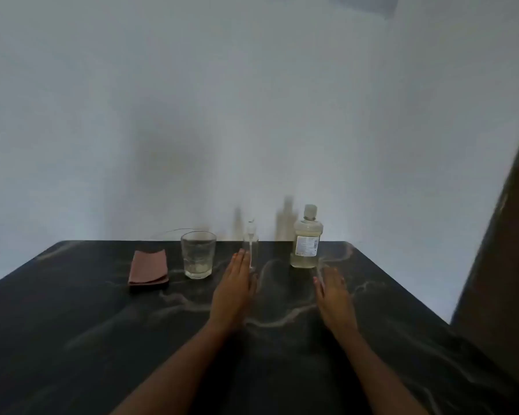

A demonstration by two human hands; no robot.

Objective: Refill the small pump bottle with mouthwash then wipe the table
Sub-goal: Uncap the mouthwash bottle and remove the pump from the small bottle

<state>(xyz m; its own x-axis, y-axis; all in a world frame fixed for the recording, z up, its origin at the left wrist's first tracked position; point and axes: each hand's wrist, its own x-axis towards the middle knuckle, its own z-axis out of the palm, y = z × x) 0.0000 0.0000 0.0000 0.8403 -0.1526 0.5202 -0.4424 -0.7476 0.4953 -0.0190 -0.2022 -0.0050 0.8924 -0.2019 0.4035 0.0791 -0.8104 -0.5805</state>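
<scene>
Both hands are lying open for me mid-frame on the desk point(72, 310): left hand point(232, 292) beside the pump bottle point(250, 247), right hand point(334, 298) below the mouthwash bottle point(306, 238).

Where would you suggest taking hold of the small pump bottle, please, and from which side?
Grip the small pump bottle around its slim clear body, below the pump head, coming from the near left side. It stands upright, and the left hand is already just in front of it with open fingers. The glass stands apart to its left, leaving room. The narrow body probably tips easily, so wrap it rather than pinch.
</scene>
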